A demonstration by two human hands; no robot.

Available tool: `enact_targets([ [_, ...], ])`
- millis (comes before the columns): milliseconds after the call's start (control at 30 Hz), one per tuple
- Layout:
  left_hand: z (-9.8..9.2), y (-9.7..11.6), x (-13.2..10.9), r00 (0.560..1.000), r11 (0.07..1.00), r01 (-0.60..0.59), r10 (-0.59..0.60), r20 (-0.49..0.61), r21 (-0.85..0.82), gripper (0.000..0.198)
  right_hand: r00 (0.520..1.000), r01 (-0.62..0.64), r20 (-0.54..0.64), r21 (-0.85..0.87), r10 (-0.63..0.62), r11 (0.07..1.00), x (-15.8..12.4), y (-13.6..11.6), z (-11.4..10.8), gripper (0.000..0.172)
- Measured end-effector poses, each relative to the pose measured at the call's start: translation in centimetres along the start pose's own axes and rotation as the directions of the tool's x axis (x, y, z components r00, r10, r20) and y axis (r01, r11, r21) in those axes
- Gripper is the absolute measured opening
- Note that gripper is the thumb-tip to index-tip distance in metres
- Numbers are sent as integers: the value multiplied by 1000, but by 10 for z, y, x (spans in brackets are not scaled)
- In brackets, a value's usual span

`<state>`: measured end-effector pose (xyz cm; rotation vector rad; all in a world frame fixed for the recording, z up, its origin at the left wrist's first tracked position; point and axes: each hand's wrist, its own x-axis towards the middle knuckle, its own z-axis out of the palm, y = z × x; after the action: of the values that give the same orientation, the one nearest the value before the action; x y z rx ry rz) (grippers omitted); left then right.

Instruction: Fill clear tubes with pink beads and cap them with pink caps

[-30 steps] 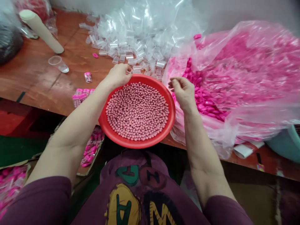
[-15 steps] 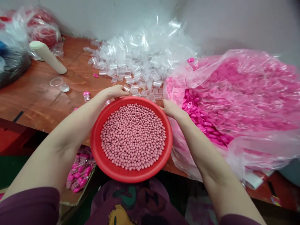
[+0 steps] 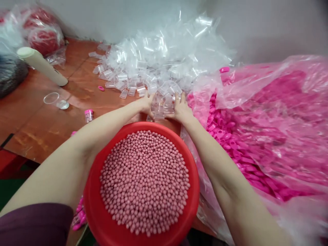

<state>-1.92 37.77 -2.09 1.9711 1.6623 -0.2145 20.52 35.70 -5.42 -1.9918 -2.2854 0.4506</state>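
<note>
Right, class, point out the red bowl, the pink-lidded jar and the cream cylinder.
Red bowl (image 3: 92,192): head view, on its left wall.
Pink-lidded jar (image 3: 89,117): head view, on its body.
Cream cylinder (image 3: 43,67): head view, middle of its side.

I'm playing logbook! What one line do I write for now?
Left hand: open, at small clear plastic pieces | Right hand: open, opposite side | Round red plastic basin: holds round pink beads

A reddish-brown table (image 3: 33,109) is stretching across the room, a short black strip (image 3: 7,140) marking its front left edge. Behind the table, a pale grey wall (image 3: 102,17) is rising, darkening toward the table's right end. Soft light is glinting on the tabletop. Below the table's left side, green floor (image 3: 10,186) is showing.
</note>
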Motion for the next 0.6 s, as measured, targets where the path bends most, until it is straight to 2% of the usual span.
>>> enact_targets([
  [100, -8, 5, 17, 1000, 997, 0, 0, -4, -72, 202, 1000, -28, 14, 62, 27, 998, 26, 3, -2, 150],
  [233, -7, 1, 34, 997, 980, -74, 76, 5, -185, 195, 999, 21, 23, 127, -24, 992, 43, 4, -3, 147],
  [267, -4, 0, 37, 994, 957, -110, 112, -7, -269, 189, 999, 33, 23, 152, -36, 988, 44, 3, -2, 143],
  [333, 3, -2, 38, 979, 851, -193, 198, -43, -488, 172, 997, 80, 0, 242, -82, 967, 44, -1, 1, 131],
  [433, 10, -2, 34, 958, 665, -214, 285, -22, -716, 151, 985, 171, -50, 416, -166, 893, 38, -8, 10, 109],
  [533, 3, 3, 19, 964, 659, -150, 264, 40, -737, 141, 974, 225, -91, 491, -207, 842, 28, -15, 13, 97],
  [600, -9, 11, 2, 971, 698, -164, 239, 11, -697, 135, 968, 253, -129, 484, -217, 838, 20, -20, 7, 95],
])
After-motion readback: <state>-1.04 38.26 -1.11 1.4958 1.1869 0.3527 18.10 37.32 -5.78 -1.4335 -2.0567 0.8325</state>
